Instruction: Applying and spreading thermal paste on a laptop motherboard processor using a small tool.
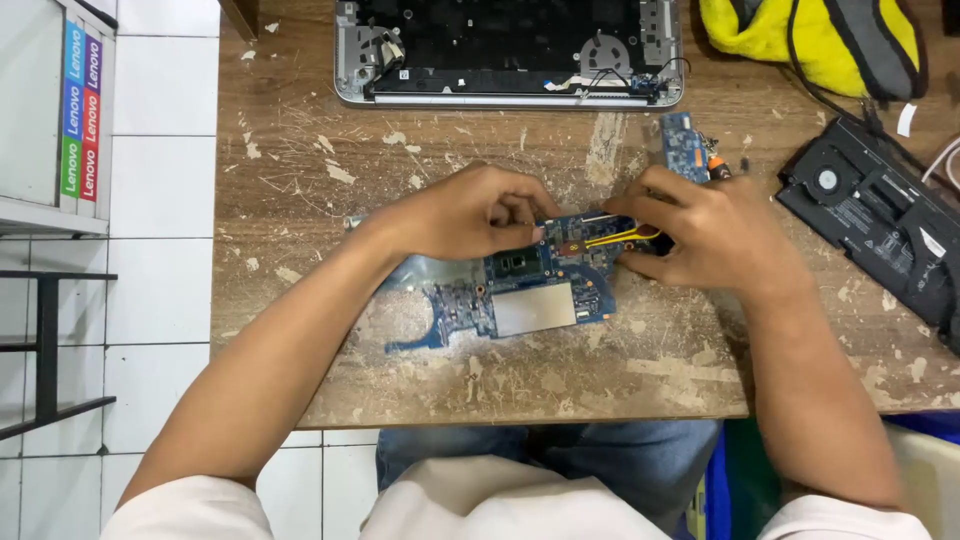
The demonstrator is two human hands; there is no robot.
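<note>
My right grip [690, 235] pinches a thin yellow tool [612, 238] against the blue circuit board [520, 285], while my left grip [480, 212] presses down closed on the board's upper edge, apparently to steady it flat on the tabletop [300, 200]. Beyond lie a smaller blue board [683, 145], the opened laptop shell [500, 50] with its innards exposed, and a black fan assembly [870, 200] at right.

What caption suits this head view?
Two hands work on a blue circuit board on a scuffed wooden table.

Both forearms angle inward, left hand [470, 212] and right hand [705, 235] curled.
</note>
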